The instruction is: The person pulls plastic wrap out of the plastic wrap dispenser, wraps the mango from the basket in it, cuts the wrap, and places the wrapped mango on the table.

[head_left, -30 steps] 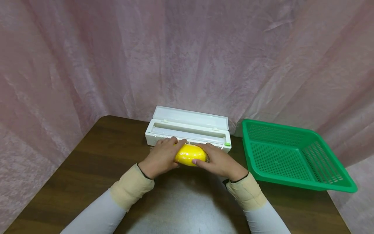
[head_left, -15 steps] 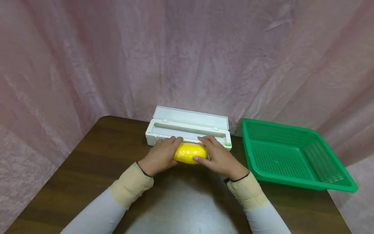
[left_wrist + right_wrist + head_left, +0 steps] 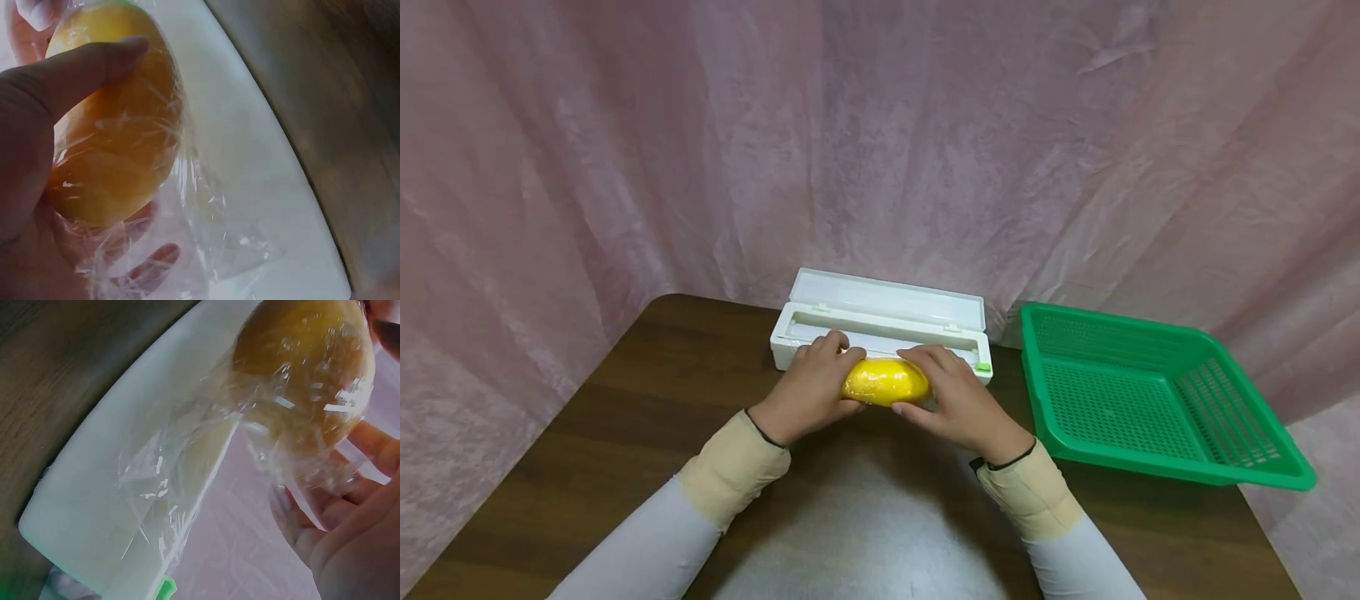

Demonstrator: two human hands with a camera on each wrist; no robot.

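A yellow mango (image 3: 886, 382) in clear cling film is held between both hands, just in front of the white cling film dispenser (image 3: 780, 354). My left hand (image 3: 808, 387) grips its left end; in the left wrist view the thumb lies across the wrapped mango (image 3: 128, 144). My right hand (image 3: 958, 400) holds the right end, thumb on the near side and fingers on the far side. Loose, creased film (image 3: 156, 469) trails from the mango (image 3: 300, 356) over the dispenser front in the right wrist view. The dispenser lid (image 3: 887, 298) is raised.
A green plastic basket (image 3: 1150, 475) stands to the right of the dispenser. The green slider (image 3: 982, 367) sits at the dispenser's right end. Behind the brown wooden table (image 3: 647, 400) hangs a pink curtain (image 3: 880, 150).
The mango and both hands have moved slightly away from the body, toward the dispenser. The mango has turned a little, and my right fingers have shifted their hold on it.
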